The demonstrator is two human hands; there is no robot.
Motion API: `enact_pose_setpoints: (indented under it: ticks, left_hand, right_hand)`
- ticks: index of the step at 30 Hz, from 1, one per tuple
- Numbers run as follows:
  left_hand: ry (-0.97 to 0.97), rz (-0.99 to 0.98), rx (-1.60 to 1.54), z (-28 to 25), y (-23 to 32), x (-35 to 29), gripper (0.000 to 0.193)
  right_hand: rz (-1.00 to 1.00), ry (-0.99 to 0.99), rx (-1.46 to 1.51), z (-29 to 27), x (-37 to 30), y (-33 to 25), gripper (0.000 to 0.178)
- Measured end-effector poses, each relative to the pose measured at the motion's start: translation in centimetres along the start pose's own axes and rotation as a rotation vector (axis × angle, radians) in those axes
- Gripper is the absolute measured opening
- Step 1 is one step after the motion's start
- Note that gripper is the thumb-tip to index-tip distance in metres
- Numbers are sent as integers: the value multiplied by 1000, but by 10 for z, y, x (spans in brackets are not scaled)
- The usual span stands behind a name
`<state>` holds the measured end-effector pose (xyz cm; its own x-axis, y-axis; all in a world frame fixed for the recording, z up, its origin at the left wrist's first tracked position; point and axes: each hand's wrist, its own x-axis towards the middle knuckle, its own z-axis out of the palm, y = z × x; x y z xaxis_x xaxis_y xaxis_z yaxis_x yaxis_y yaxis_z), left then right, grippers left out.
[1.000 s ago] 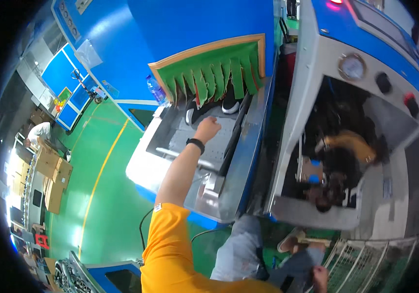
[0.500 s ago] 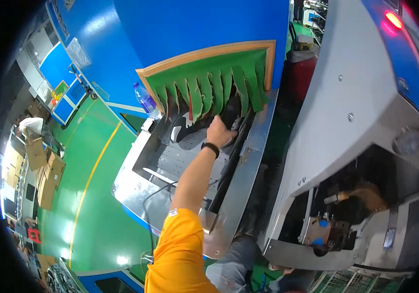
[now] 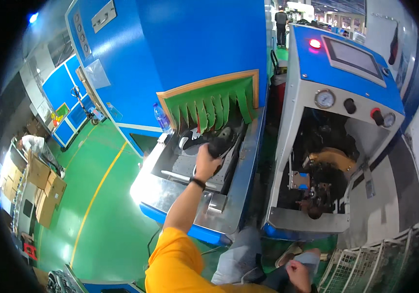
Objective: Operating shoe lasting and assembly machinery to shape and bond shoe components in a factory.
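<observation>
My left hand (image 3: 207,162), with a black band on its wrist, is closed around one end of a dark shoe (image 3: 222,142). The shoe is tilted just outside the fringed green strip curtain (image 3: 209,110) of a blue machine. Beside it, a second dark shoe with a white part (image 3: 188,140) lies on the perforated metal bed (image 3: 182,163), partly behind the strips. At the lower right, my right hand (image 3: 298,275) is low by my legs, its fingers curled in and nothing visible in them.
A bottle with purplish liquid (image 3: 161,117) stands left of the curtain. To the right is a grey and blue machine with gauges (image 3: 324,99), a screen (image 3: 356,59) and a lit red lamp (image 3: 315,44). Wire racks (image 3: 365,261) stand lower right. Another person (image 3: 36,145) is by cartons far left.
My left hand has drawn the dark shoe out from the strips toward me and tilted it up. The view has shifted, and my right hand now shows at the lower right.
</observation>
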<state>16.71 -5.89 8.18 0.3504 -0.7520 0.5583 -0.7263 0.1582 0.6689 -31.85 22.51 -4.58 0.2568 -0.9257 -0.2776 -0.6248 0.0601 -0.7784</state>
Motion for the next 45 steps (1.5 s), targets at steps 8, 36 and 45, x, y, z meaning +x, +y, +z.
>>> enact_pose_setpoints:
  ticks: [8,36,45]
  left_hand:
    - [-688,-627,-1141,-105,162,-198,77]
    - [-610,-510,-1205,-47,302,-247,30]
    - [-1071,-571,-1144,-4,308,-227,19]
  right_hand:
    - [-710,-200,978,-32,18,-185,113]
    - [-188,207,1640,-132,-54,-196,89]
    - [-417,387,599,-226,-28,-232,93]
